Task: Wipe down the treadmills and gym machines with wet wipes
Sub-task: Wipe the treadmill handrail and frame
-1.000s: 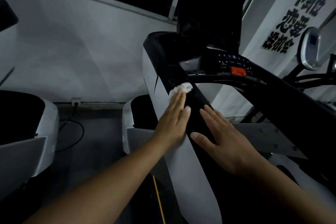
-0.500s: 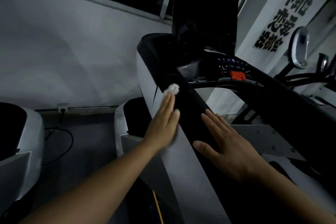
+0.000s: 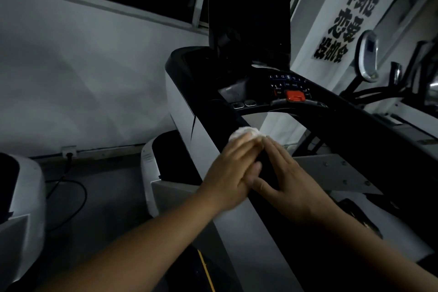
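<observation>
A black and white treadmill fills the middle of the head view; its black left handrail (image 3: 227, 116) slopes down toward me. My left hand (image 3: 233, 170) lies flat with straight fingers on that rail and presses a bunched white wet wipe (image 3: 246, 133) against it; the wipe shows beyond the fingertips. My right hand (image 3: 289, 182) rests flat on the same rail just to the right, its fingers straight and touching the left hand. The console (image 3: 282, 87) with a red stop button (image 3: 295, 95) sits above the hands.
A second treadmill's white motor cover (image 3: 26, 187) stands at the left edge. A wall socket (image 3: 68, 152) with a black cable (image 3: 71, 187) is on the floor side at the left. Another gym machine with chrome parts (image 3: 367, 54) stands at the far right.
My left hand slid the wipe to the right, from the rail's white side onto its black top, and now touches my right hand. The camera tilted slightly.
</observation>
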A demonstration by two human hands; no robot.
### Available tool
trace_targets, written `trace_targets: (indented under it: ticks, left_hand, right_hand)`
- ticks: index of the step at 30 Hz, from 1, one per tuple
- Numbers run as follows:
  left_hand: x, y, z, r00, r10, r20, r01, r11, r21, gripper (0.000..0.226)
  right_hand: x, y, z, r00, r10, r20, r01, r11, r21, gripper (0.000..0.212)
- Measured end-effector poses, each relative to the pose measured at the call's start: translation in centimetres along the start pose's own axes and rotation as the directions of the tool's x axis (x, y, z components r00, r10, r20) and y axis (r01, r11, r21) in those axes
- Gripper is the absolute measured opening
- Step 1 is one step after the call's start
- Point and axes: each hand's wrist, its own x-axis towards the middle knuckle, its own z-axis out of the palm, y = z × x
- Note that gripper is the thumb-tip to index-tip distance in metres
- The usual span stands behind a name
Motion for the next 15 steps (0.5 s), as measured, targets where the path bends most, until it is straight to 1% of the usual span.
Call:
trace_targets:
  ticks: [1,4,7,10,11,13,14,15]
  left_hand:
    - [-1.4,0.8,0.2,0.999,0.038,0.013,-0.038,0.999,-0.03,0.058]
    - [-3.8,1.8,-0.5,0.997,0.052,0.053,-0.043,0.985,-0.168,0.053]
    - [-4.0,2.0,-1.4,0.987,0.089,0.131,-0.058,0.972,-0.229,0.053]
    - [-3.9,1.3,-1.8,0.975,0.112,0.189,-0.066,0.969,-0.238,0.061]
    - [-3.9,1.2,-1.9,0.975,0.119,0.186,-0.076,0.971,-0.225,0.062]
    - [-4.3,0.7,-1.8,0.984,0.13,0.118,-0.108,0.978,-0.18,0.061]
    - [-4.4,0.4,-1.7,0.99,0.12,0.07,-0.108,0.981,-0.159,0.062]
    - [-4.2,0.0,-1.7,0.996,0.085,0.037,-0.079,0.988,-0.133,0.063]
  right_hand:
    - [-0.2,0.2,0.0,0.999,-0.021,-0.03,0.021,1.0,0.011,0.093]
    - [-0.4,0.7,0.1,0.993,-0.099,-0.057,0.099,0.995,-0.005,0.089]
    - [0.0,0.1,-0.2,0.992,-0.127,0.009,0.127,0.991,-0.033,0.078]
    - [0.3,-0.7,-0.7,0.992,-0.096,0.081,0.102,0.991,-0.081,0.076]
    - [0.5,-0.9,-0.7,0.994,-0.082,0.074,0.09,0.99,-0.112,0.076]
    - [1.0,-1.1,-0.6,0.999,-0.052,0.012,0.054,0.984,-0.172,0.077]
    - [1.3,-1.1,-0.5,1.0,-0.02,-0.023,0.015,0.983,-0.183,0.078]
    - [1.5,-1.2,-0.6,0.999,0.019,-0.05,-0.027,0.984,-0.177,0.079]
